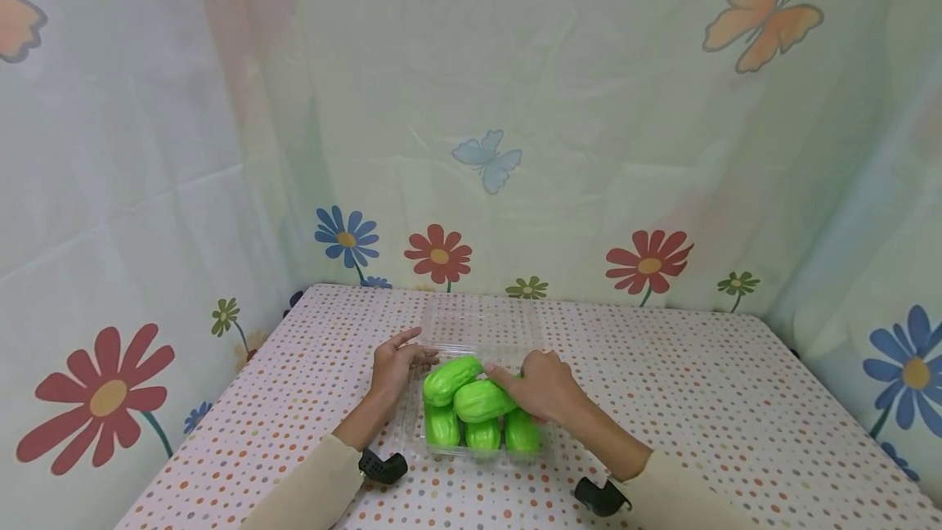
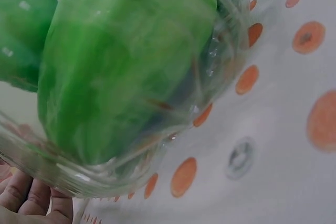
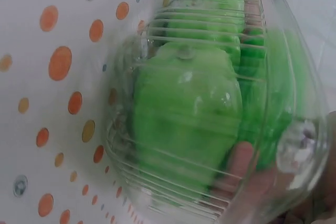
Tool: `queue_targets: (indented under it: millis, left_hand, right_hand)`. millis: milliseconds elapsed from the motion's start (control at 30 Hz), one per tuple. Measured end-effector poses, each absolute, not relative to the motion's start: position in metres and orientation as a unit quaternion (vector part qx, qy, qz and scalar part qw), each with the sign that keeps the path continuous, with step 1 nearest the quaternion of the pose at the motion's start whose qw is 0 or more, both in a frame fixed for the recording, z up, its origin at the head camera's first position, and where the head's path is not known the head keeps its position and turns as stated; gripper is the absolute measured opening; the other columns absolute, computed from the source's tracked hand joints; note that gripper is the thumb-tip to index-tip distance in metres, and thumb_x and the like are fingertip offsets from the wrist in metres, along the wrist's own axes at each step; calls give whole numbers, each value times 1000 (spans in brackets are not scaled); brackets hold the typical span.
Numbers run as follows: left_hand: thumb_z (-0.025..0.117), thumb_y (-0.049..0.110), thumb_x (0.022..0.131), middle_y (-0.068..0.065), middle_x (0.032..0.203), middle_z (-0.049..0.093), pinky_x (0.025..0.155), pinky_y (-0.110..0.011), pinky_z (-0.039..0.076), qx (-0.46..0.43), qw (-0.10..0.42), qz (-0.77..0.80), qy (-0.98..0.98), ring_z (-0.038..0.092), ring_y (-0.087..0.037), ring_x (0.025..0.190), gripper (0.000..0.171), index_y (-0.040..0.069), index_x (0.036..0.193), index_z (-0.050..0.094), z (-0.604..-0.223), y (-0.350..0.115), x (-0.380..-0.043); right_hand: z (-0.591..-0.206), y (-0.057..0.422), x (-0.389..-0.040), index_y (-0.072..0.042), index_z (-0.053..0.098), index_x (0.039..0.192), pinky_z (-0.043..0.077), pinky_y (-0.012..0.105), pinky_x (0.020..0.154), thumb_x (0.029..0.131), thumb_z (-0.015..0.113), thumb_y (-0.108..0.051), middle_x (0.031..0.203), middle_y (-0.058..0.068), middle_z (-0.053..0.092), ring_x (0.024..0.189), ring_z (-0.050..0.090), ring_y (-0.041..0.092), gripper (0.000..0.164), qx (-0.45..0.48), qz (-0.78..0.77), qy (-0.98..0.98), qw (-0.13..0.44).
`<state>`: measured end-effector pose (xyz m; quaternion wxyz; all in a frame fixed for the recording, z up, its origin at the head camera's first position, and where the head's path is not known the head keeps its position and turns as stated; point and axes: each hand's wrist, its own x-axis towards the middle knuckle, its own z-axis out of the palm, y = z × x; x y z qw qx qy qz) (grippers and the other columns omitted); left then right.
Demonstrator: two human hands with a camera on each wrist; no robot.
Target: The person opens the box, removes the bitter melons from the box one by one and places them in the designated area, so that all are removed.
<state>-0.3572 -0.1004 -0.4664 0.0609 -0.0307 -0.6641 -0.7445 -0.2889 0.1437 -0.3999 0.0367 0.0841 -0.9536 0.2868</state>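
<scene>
A clear plastic clamshell box (image 1: pixel 434 452) holds several bright green, ribbed, oblong fruits. Three stand along the front, including the front middle fruit (image 1: pixel 482 437); two lie above them. My right hand (image 1: pixel 546 387) reaches over the box's right side and grips the upper right fruit (image 1: pixel 478 401). In the right wrist view, a finger (image 3: pixel 242 161) shows through the clear wall, between fruits. At the box's back left corner, my left hand (image 1: pixel 393 368) has its fingers extended by the rim, near the upper left fruit (image 1: pixel 450 380). Left fingers (image 2: pixel 37 198) show past the box wall.
The box's clear lid (image 1: pixel 482 321) lies folded back behind it. A dotted cloth (image 1: pixel 662 399) covers the table. Behind and beside it hangs a curtain (image 1: pixel 589 105) printed with flowers and butterflies. Each wrist wears a small black camera, the right camera (image 1: pixel 599 497) among them.
</scene>
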Motion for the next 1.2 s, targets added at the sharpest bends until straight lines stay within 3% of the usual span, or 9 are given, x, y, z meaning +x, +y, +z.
queue_targets:
  millis: [233,300,367,467,533,767,900,1067,1200]
  left_hand:
    - [56,4,94,-21,100,76,83,-38,62,-27,58,-759,-648,76,-27,87,54,-5,147,47,-470,-100,-361]
    - [56,4,94,-20,99,76,81,-36,62,-25,60,-757,-650,76,-26,86,53,-4,146,49,-470,-100,-362]
    - [56,4,94,-20,99,76,81,-36,62,-27,62,-757,-650,76,-27,86,52,-4,145,50,-471,-100,-363]
    - [55,3,95,-22,100,76,81,-36,62,-33,61,-756,-651,76,-28,87,51,-4,145,50,-471,-100,-363]
    - [54,2,95,-23,101,75,82,-37,62,-36,57,-757,-650,76,-29,88,52,-4,146,48,-471,-100,-364]
    - [53,2,95,-26,104,74,85,-43,61,-32,55,-757,-651,74,-39,95,54,-5,148,46,-473,-101,-364]
    - [54,2,93,-25,102,75,83,-41,62,-32,62,-753,-654,75,-35,91,54,-6,146,48,-473,-100,-362]
    - [54,2,94,-23,100,76,81,-38,62,-34,67,-751,-656,76,-29,87,52,-6,145,50,-473,-99,-362]
    - [53,2,92,-22,101,76,81,-37,62,-37,66,-752,-655,76,-30,88,54,-5,146,49,-473,-99,-363]
  right_hand:
    - [-404,144,-292,-9,56,48,38,25,34,91,69,-46,36,1,49,30,51,16,58,81,341,-936,41]
    - [-405,144,-294,-3,69,61,41,26,35,89,70,-42,39,1,52,31,54,17,48,79,353,-931,46]
    - [-406,144,-295,3,77,84,44,27,36,87,70,-39,43,1,56,33,56,19,43,79,364,-927,49]
    - [-407,144,-295,8,72,117,47,29,37,85,72,-36,50,3,62,35,58,22,54,77,382,-919,52]
    - [-407,144,-295,9,69,123,46,29,37,84,72,-34,52,2,63,36,58,23,58,79,389,-916,52]
    - [-407,144,-294,5,62,134,42,27,36,85,68,-30,45,0,53,32,45,12,61,81,406,-909,56]
    - [-407,143,-294,5,61,136,44,28,41,86,64,-26,64,4,67,38,46,11,59,75,417,-903,67]
    - [-408,142,-294,1,66,131,49,31,56,86,62,-20,102,14,75,66,62,15,49,68,434,-895,80]
    - [-406,139,-295,0,66,129,53,31,61,88,60,-18,103,11,74,76,66,17,46,69,464,-880,80]
